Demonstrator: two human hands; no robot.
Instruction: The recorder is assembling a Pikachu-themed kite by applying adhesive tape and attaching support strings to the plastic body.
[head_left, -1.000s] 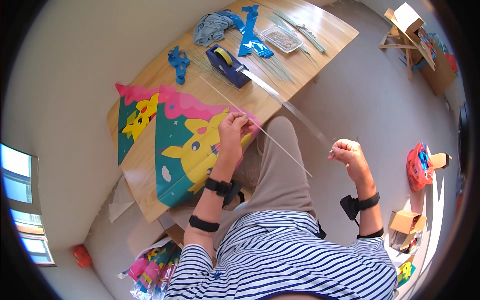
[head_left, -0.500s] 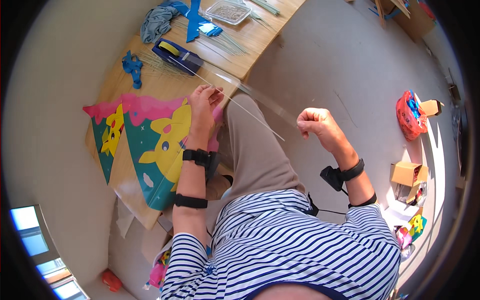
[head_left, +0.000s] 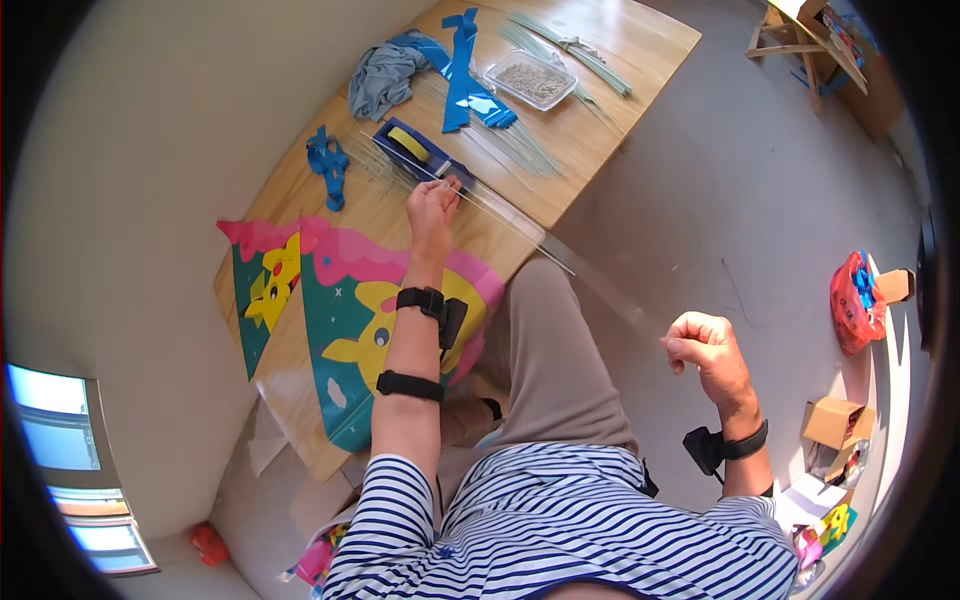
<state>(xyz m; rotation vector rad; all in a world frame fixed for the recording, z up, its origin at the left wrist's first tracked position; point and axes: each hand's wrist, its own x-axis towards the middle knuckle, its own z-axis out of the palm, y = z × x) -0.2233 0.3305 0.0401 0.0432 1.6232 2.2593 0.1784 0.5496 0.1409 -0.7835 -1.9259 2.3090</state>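
White rod (head_left: pixel 557 262), slender, straight; tape strip (head_left: pixel 606 288), transparent, long.

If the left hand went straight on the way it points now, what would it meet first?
Probably the blue tape dispenser, which shows just beyond the left hand, though this view leaves their height difference unclear.

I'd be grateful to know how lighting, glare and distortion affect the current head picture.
Head view: glare whitens part of the glossy blue plastic strip; the long, clear tape strip fades against the grey floor; the multi-paned window at lower left looks overexposed; the back edge of the pale wooden table bows; the picture's rim falls to black.
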